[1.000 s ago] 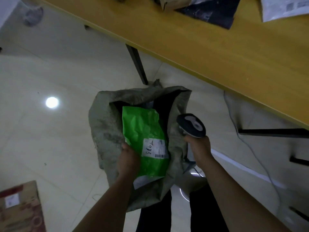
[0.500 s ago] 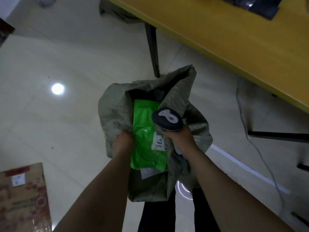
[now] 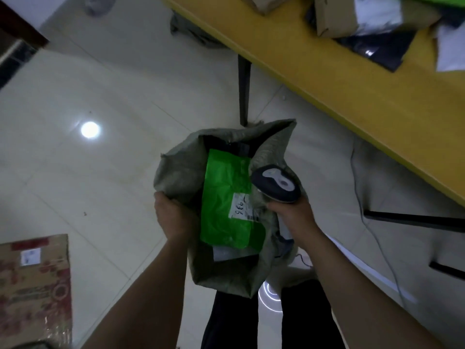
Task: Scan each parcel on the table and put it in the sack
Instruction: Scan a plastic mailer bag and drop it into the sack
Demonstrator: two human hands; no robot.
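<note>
A grey woven sack (image 3: pixel 181 172) stands open on the floor in front of me. Inside it lies a green parcel (image 3: pixel 224 197) with a white label, on top of other parcels. My left hand (image 3: pixel 171 217) grips the sack's left rim. My right hand (image 3: pixel 292 217) holds a dark handheld scanner (image 3: pixel 276 183) and also pinches the sack's right rim. More parcels (image 3: pixel 357 16), brown, white and black, lie on the yellow table (image 3: pixel 352 79) at the upper right.
A cardboard box (image 3: pixel 32 285) stands on the tiled floor at the lower left. A black table leg (image 3: pixel 244 89) rises just behind the sack. A grey cable (image 3: pixel 372 230) trails across the floor on the right. My legs are below the sack.
My left hand let go of the green parcel, which now lies inside the sack, and took the sack's left rim. My right hand with the scanner came to the right rim.
</note>
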